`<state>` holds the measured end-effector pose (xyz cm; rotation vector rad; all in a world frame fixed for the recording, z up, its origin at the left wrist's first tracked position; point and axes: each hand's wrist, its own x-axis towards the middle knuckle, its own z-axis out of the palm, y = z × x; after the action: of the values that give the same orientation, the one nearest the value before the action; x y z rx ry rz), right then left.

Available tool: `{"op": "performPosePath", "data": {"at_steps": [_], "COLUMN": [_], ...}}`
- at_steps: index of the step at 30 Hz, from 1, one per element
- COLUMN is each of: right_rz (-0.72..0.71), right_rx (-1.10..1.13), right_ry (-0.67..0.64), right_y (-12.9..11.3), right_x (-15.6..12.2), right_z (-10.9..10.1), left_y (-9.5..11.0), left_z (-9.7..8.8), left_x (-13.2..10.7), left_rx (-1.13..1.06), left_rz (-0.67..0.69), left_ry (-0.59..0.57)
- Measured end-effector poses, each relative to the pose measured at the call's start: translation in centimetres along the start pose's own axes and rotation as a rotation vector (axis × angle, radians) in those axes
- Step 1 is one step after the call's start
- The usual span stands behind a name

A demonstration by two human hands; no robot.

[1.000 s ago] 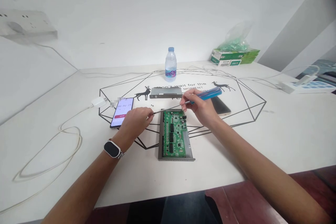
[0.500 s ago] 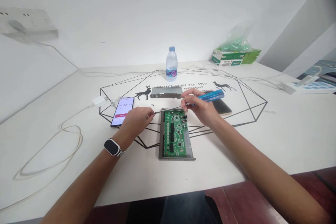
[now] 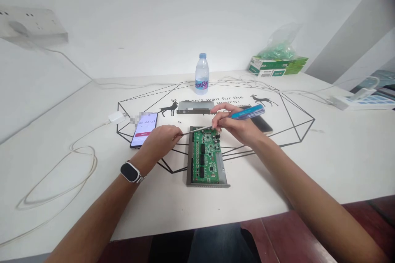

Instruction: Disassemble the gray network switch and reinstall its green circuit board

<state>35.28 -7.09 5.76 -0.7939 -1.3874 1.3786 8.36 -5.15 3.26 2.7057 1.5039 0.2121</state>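
Observation:
My right hand (image 3: 232, 123) grips a screwdriver (image 3: 248, 111) with a blue handle, its long thin shaft pointing left. The shaft crosses above the far end of a green circuit board (image 3: 207, 158), which lies in an open grey metal case (image 3: 190, 168). At the shaft's tip, the fingers of my left hand (image 3: 165, 139) are pinched together; whatever is between them is too small to make out. Behind the board lies a flat metal cover (image 3: 196, 107). A few tiny dark bits, perhaps screws (image 3: 179, 122), rest on the table left of the case's far end.
A phone (image 3: 144, 128) with a running timer lies beside my left hand, a second dark phone (image 3: 262, 122) beyond my right wrist. A water bottle (image 3: 202, 74) stands at the back. White cable (image 3: 92, 160) loops on the left; boxes (image 3: 271, 65) and a power strip (image 3: 364, 100) are at right.
The screwdriver's handle has turned slightly in my right hand and its shaft has shifted a little. My left hand stays pinched at the tip; the case and board stay put.

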Motion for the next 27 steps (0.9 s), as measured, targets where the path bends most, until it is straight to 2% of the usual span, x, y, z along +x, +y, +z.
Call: {"op": "performPosePath", "data": {"at_steps": [5,12,19,22,27], "right_rz": [-0.023,0.016,0.065,-0.010,-0.235], "right_rx": [-0.027,-0.041,-0.066,-0.041,-0.069], "right_ry": [-0.014,0.190,0.204,0.171,0.080], "right_y": [-0.1,-0.1,-0.7,-0.9,-1.1], "right_x": [-0.1,-0.1,-0.3,-0.3,0.0], "right_z": [-0.2,0.3,0.8,0.9,1.1], "left_y": [0.1,0.9,2.0,2.6,4.6], "left_z": [0.0,-0.2,-0.3,-0.8,-1.9], "left_x": [-0.1,-0.2,-0.2,-0.1,1.2], "left_rx": [0.010,0.062,0.051,0.013,-0.051], "left_rz": [0.009,-0.058,-0.074,-0.072,-0.050], "left_ry": [0.010,0.087,0.089,0.094,0.109]}}
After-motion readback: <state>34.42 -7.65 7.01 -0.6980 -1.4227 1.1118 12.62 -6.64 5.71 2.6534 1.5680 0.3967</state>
